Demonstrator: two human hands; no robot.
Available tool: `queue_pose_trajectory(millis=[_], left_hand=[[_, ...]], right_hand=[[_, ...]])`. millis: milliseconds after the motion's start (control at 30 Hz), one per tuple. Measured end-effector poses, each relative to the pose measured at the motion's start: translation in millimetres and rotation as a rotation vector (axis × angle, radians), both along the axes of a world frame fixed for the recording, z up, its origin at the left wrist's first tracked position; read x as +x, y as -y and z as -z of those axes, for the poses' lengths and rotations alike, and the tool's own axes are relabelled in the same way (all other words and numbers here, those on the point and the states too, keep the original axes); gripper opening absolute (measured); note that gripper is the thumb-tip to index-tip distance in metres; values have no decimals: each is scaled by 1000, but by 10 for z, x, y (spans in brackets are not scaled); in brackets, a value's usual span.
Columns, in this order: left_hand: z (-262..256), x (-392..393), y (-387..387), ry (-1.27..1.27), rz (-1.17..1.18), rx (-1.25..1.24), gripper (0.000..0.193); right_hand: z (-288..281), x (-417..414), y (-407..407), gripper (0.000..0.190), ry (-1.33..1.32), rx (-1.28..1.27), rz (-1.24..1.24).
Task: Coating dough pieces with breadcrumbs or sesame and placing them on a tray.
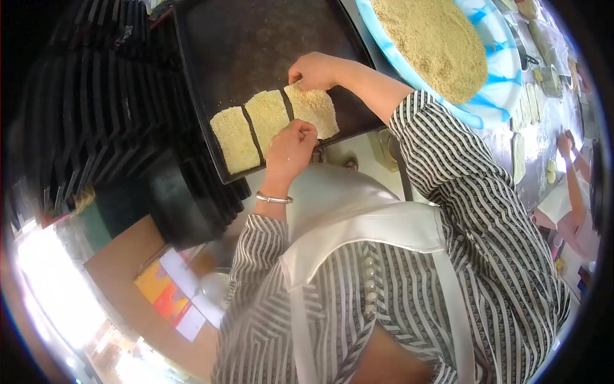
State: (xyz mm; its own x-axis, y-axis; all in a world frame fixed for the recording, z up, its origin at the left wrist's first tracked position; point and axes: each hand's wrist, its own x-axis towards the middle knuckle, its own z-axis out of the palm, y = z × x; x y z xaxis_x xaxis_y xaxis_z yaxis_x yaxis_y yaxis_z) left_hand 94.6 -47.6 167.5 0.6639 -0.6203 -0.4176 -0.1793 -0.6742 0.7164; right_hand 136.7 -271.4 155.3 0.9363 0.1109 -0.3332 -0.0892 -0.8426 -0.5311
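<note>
Three flat rectangular dough pieces coated in pale crumbs lie side by side along the near edge of a dark baking tray. The left piece and the middle piece rest flat, with narrow gaps between them. On the right piece, my right hand pinches the far edge, fingertips partly hidden. My left hand, with a bracelet at its wrist, has thumb and forefinger pinched at that piece's near left corner and covers part of the middle piece.
A blue-and-white basin of crumbs stands right of the tray. Stacked dark trays rise at left. Farther right, a worktable bears dough strips; another person's hands are over it. A cardboard box sits lower left.
</note>
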Motion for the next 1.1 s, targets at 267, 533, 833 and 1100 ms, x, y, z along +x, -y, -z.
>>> queue_pose_trajectory(millis=[267, 533, 833, 1100], left_hand=[[-355, -36, -163, 204, 203, 167, 32], [-432, 190, -538, 237, 32, 159, 26], [-281, 239, 158, 7, 197, -222, 27], [29, -925, 1398, -189, 853, -364, 18]], right_hand=[[-107, -269, -91, 36, 173, -118, 176], [-404, -1341, -125, 27, 522, 165, 423], [-753, -3811, -63, 26, 340, 486, 1114], [-527, -6033, -304, 32, 657, 625, 2122]])
